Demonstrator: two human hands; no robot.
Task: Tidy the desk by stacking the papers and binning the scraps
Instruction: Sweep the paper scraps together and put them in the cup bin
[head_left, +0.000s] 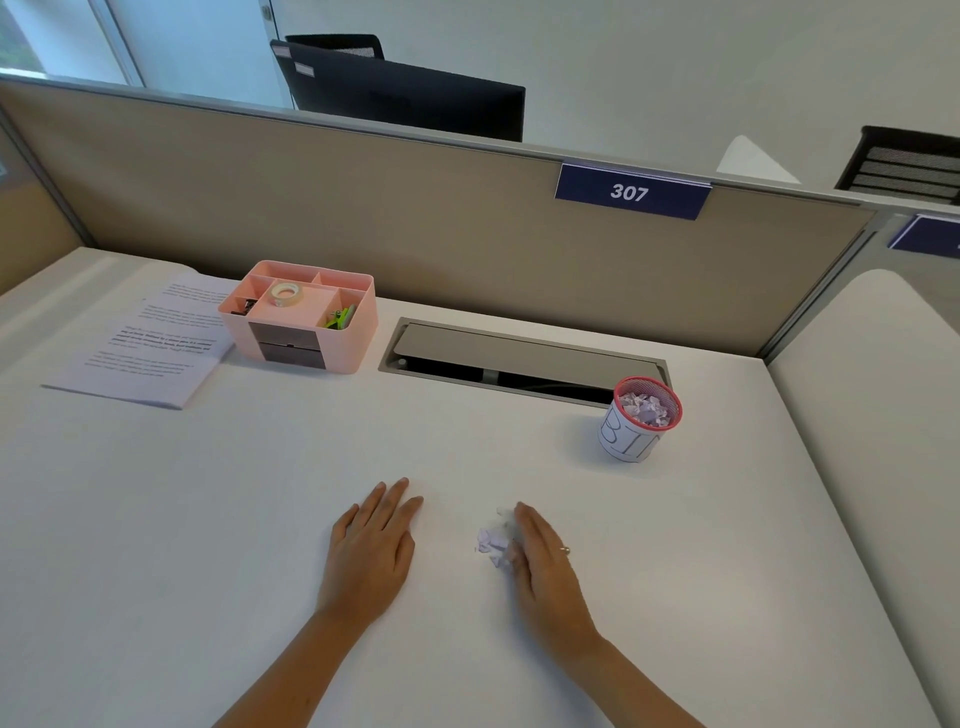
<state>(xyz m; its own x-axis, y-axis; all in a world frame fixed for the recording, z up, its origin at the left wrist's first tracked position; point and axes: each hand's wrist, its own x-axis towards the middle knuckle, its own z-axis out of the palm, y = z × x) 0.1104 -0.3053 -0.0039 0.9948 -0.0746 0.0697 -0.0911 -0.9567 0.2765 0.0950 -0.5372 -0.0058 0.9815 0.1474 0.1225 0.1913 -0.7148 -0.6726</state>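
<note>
White desk (208, 519): left hand (371, 545) flat, fingers straight, holding nothing. Right hand (545, 558) on edge, fingers straight, against a crumpled paper scrap (493, 540) just left of it. Mesh bin (641, 418), scraps inside, far right. Stacked papers (150, 343) far left, touching a pink organiser (306, 317).
</note>
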